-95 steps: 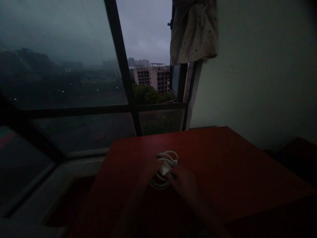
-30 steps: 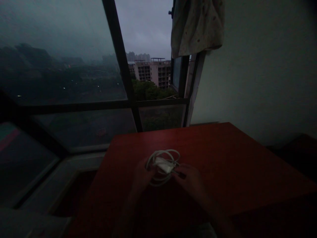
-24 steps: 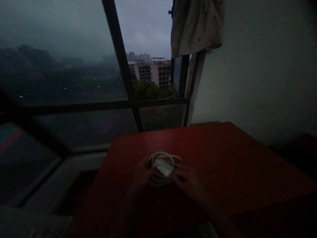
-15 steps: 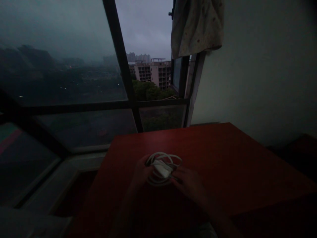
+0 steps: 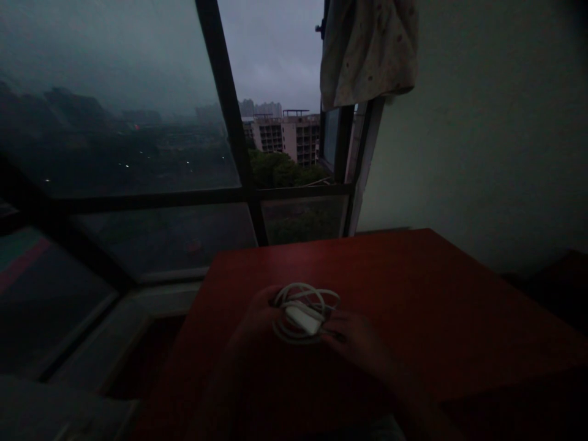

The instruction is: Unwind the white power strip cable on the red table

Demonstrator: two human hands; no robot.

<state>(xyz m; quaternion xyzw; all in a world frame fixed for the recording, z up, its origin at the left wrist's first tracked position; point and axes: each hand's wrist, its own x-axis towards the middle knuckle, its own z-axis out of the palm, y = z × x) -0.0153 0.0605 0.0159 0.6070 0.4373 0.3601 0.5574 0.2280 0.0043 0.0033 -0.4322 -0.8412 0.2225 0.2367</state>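
A white power adapter (image 5: 303, 320) with its pale cable (image 5: 301, 286) looped around it is at the middle of the reddish-brown table (image 5: 381, 275). On the left side of the coil, my left hand (image 5: 261, 312) is closed around the loops, with a dark piece at its fingertips. My right hand (image 5: 351, 334) pinches the cable at the adapter's right end, and a dark bit shows by the fingers. Dim light makes finger details hard to see. Whether the coil rests on the table or hangs just above it, I cannot tell.
Beyond the table stands a dark-framed window (image 5: 250, 195), its right part open to buildings outside. A spotted cloth (image 5: 370, 55) hangs at the upper right beside a pale wall (image 5: 478, 135). A light ledge (image 5: 169, 300) runs along the left.
The view has shifted slightly. Both hands stay on the coiled cable; the white adapter is tilted a little differently, and its right end sits slightly lower and further right.
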